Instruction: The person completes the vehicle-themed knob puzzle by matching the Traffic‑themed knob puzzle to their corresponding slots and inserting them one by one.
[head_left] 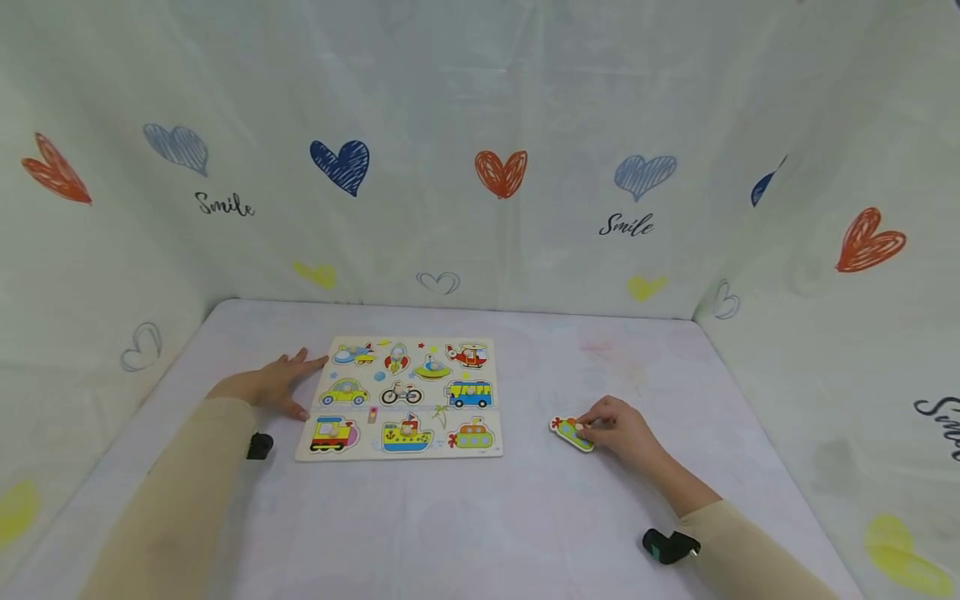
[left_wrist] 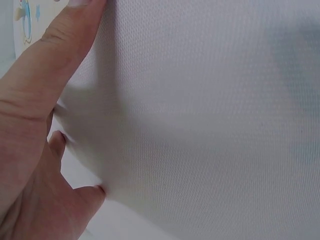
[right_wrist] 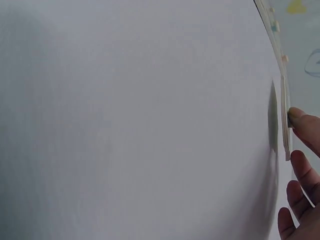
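A wooden knob puzzle board (head_left: 360, 457) with printed vehicles lies on the table, left of centre. Spread at its left edge, my left hand (head_left: 281, 385) touches the board with its fingers. Thumb and fingers (left_wrist: 55, 55) also show at the side of the left wrist view. To the right of the board, my right hand (head_left: 622, 429) pinches a green-and-yellow submarine puzzle piece (head_left: 567, 430) with a red propeller. Edge-on in the right wrist view, the piece (right_wrist: 285, 120) stands off the tabletop, with a shadow beside it.
A white cloth covers the table (head_left: 450, 533). Behind and at both sides hangs a pale curtain (head_left: 420, 83) printed with hearts and "Smile". Small black devices sit near both wrists, the right one (head_left: 670, 546) below the sleeve's end.
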